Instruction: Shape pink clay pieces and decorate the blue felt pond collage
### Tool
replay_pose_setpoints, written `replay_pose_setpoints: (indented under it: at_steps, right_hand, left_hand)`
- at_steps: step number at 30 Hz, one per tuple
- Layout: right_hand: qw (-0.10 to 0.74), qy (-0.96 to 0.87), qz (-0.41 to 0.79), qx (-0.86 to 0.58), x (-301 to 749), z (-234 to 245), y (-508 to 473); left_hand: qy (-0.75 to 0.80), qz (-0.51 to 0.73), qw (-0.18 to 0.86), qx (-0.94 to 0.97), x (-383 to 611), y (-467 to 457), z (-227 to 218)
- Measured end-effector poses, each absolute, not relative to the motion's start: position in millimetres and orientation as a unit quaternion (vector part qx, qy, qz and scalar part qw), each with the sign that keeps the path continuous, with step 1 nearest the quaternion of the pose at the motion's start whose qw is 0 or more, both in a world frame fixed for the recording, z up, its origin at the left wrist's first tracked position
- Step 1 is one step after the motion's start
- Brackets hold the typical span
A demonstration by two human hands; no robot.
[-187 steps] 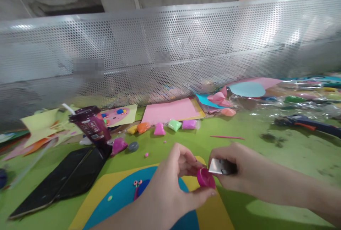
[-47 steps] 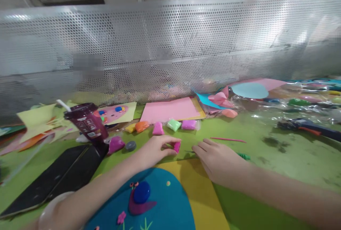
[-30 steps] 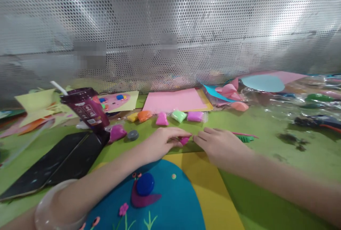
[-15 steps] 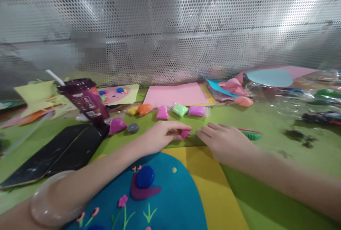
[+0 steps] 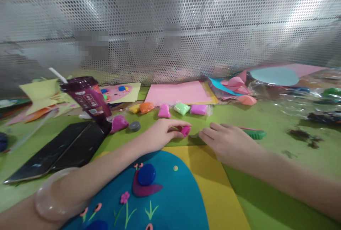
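Note:
My left hand (image 5: 162, 134) reaches forward over the green table (image 5: 279, 141) and pinches a small magenta lump of clay (image 5: 185, 130) against the tabletop. My right hand (image 5: 227, 143) lies beside it, palm down, fingers stretched toward the lump and slightly apart; whether anything is under them is hidden. A clear bangle (image 5: 50, 198) sits on my left wrist. Below my arms lies a yellow sheet (image 5: 213, 187) with a blue shape (image 5: 170, 201) that bears a clay snail (image 5: 146, 180) and small flowers.
Small clay packets (image 5: 181, 108) in several colours lie in a row behind the hands, before pink paper (image 5: 178, 93). A dark purple cup with a straw (image 5: 85, 98) and a black tablet (image 5: 58, 152) are at left. A green tool (image 5: 254, 134) lies right. A perforated metal screen (image 5: 170, 27) closes the back.
The metal blade and pink cap seen in my hands earlier are gone. Both hands moved forward to the table; the left pinches the magenta lump, and the view dropped closer.

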State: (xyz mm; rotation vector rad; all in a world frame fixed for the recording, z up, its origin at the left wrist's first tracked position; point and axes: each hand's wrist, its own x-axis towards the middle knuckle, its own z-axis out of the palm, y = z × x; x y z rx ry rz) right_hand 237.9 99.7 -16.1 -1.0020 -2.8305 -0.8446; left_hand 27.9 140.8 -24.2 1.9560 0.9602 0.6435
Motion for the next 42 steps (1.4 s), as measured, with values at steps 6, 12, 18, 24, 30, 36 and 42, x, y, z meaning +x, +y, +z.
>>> replay_pose_setpoints:
  at_steps: [6,12,18,24,30,36,42]
  right_hand:
    - [0.027,-0.901,-0.282,-0.328,239.0,-19.8,97.8]
    - [0.055,-0.893,-0.296,-0.335,240.2,-23.9,97.6]
    - [0.047,-0.895,-0.289,-0.337,238.2,-21.1,98.1]
    - [0.022,-0.899,-0.278,-0.337,235.4,-18.7,97.1]
    - [0.001,-0.900,-0.271,-0.342,233.5,-15.9,96.8]
    - [-0.014,-0.902,-0.263,-0.341,233.1,-14.7,95.9]
    - [-0.015,-0.900,-0.262,-0.348,233.8,-16.3,96.1]
  left_hand:
    - [0.386,0.255,0.416,0.783,27.5,141.0,-24.2]
    - [0.388,0.255,0.422,0.779,28.3,142.1,-27.8]
    - [0.395,0.263,0.417,0.775,27.5,144.4,-30.6]
    - [0.396,0.260,0.413,0.778,28.7,143.9,-28.8]
    - [0.403,0.261,0.407,0.777,29.6,142.1,-27.5]
    - [0.403,0.262,0.411,0.774,29.1,142.5,-28.5]
    - [0.409,0.267,0.410,0.771,27.8,143.6,-30.8]
